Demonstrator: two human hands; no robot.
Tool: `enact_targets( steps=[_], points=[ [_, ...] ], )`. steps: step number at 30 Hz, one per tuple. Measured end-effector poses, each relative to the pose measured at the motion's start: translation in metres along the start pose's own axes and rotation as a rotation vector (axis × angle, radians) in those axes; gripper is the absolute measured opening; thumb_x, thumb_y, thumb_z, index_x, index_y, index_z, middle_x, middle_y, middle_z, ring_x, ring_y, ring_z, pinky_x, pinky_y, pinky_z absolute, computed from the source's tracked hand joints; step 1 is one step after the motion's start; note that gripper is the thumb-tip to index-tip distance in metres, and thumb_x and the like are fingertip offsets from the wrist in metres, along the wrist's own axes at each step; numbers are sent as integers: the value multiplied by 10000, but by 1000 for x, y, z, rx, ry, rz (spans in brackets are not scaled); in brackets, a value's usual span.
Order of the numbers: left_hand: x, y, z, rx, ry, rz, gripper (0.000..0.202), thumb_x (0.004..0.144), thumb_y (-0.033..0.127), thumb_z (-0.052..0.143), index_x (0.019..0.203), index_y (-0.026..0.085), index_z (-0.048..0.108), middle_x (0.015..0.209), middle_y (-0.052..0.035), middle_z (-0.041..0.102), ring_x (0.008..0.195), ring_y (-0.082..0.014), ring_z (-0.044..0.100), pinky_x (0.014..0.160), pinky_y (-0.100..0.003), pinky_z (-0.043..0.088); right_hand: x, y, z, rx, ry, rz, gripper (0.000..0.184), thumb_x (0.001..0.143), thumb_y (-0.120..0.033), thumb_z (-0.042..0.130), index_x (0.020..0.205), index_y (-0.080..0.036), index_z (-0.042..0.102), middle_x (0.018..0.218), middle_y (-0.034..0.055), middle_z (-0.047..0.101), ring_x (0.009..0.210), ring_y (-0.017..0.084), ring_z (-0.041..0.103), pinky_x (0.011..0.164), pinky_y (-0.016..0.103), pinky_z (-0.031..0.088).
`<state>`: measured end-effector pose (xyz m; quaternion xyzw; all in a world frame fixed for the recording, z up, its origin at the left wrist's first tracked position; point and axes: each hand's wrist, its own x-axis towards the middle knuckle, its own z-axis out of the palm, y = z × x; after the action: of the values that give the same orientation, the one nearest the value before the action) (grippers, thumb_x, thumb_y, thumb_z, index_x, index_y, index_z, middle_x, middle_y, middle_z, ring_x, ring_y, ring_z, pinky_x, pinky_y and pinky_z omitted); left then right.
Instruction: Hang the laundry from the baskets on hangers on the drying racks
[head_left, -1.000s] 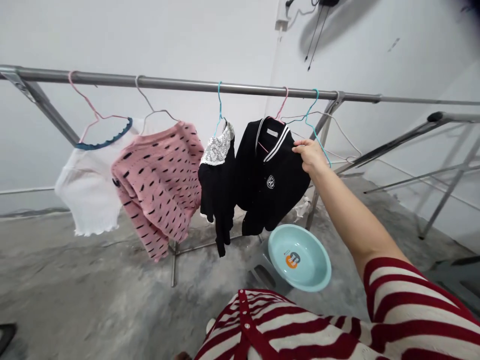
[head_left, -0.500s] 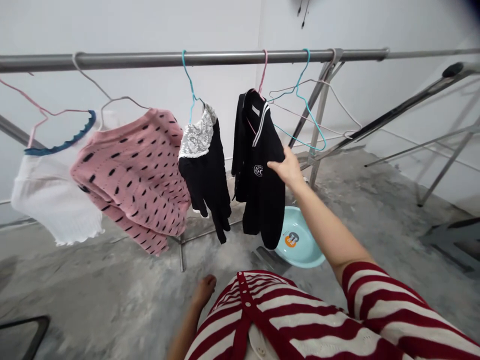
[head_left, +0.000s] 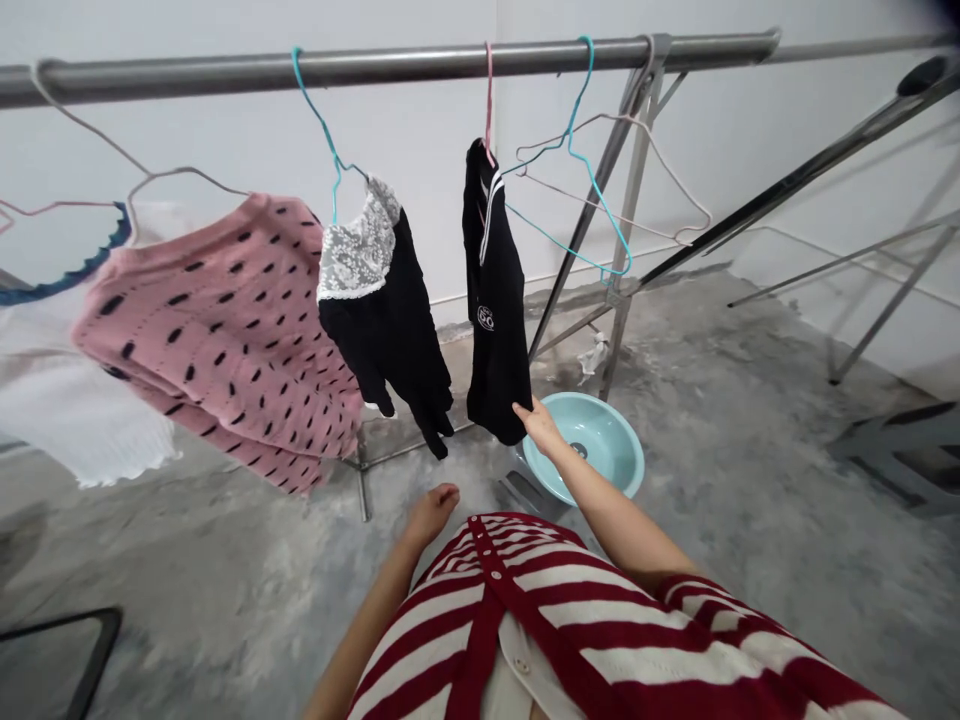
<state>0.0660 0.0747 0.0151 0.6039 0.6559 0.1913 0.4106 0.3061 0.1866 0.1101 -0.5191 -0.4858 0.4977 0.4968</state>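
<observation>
A black jacket (head_left: 499, 330) with white collar stripes and a round white emblem hangs from a pink hanger (head_left: 489, 100). My right hand (head_left: 541, 428) pinches its lower right edge, near the bottom of the sleeve. My left hand (head_left: 433, 512) is held low in front of my striped top, fingers curled together, with nothing visible in it. To the left of the jacket, a black garment with a white lace yoke (head_left: 390, 300) hangs on a blue hanger (head_left: 319, 120). Beyond that is a pink sweater (head_left: 225, 320) with black dashes.
A metal rail (head_left: 405, 62) spans the view. A white top (head_left: 82, 400) hangs at far left. Bare blue (head_left: 604, 195) and pale pink (head_left: 675, 185) hangers hang at right. Below stands a light blue basin (head_left: 619, 455) on the concrete floor; a grey stool (head_left: 907, 460) is at right.
My right hand has moved down from the jacket's upper side to its lower edge, and the jacket has turned narrower. My left hand has risen slightly. The view has shifted right and down.
</observation>
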Motion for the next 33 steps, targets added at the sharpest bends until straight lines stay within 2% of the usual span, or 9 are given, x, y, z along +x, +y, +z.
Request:
enact_targets(
  steps=[5,9,13,16,18,21,25,28,33],
  points=[
    [0,13,-1,-174,4,15,511,788,379,547,1256,178,509,1286,-108,564,1145,-228,549,1000,-356,400,-19,24,-10,152,-88,184,342,753,-444,646,959,-171,635,860,47,714,846,212,659,828,369,519],
    [1,37,0,-335,-96,110,703,761,419,618,1379,192,374,1420,-138,438,1305,-256,415,1026,-371,384,-32,24,-10,369,-124,317,314,743,-460,642,893,-185,624,823,65,721,824,225,677,736,345,556],
    [0,71,10,-447,-269,231,719,629,387,753,1278,192,515,1282,-98,585,1188,-264,526,974,-358,434,-43,8,0,587,-238,421,267,748,-418,658,877,-186,627,793,66,720,862,227,681,724,327,571],
    [0,86,17,-487,-290,229,564,598,358,772,1106,160,631,1080,-72,683,1036,-260,598,930,-366,452,-48,-9,6,612,-283,431,261,761,-394,652,906,-179,627,800,65,721,892,226,680,751,331,571],
    [0,87,19,-497,-253,180,405,656,370,717,987,142,666,953,-59,703,943,-241,617,880,-355,464,-47,-20,5,628,-246,410,237,761,-365,655,900,-176,625,801,64,722,904,227,679,767,333,571],
    [3,79,18,-513,-255,103,270,691,379,663,813,139,674,737,-25,681,777,-207,621,751,-319,484,-39,-33,1,655,-106,364,183,759,-327,648,857,-175,617,791,57,720,913,229,676,778,335,574],
    [6,68,15,-561,-303,33,194,581,301,740,688,158,663,603,17,636,644,-170,593,654,-275,470,-28,-40,-2,707,-31,346,189,778,-352,597,862,-183,606,837,53,720,965,233,661,816,362,567],
    [5,64,11,-663,-291,-5,246,541,315,768,683,149,655,597,7,645,639,-174,602,686,-302,485,-21,-39,-2,716,-38,293,256,798,-414,549,912,-192,608,911,57,716,1031,235,633,850,390,553],
    [-1,74,-10,-911,-131,-18,469,653,537,672,902,143,620,772,-48,702,732,-183,649,772,-347,502,-13,-35,-8,693,-26,148,353,815,-509,499,971,-211,605,1030,49,694,1111,205,588,876,371,533]
  ],
)
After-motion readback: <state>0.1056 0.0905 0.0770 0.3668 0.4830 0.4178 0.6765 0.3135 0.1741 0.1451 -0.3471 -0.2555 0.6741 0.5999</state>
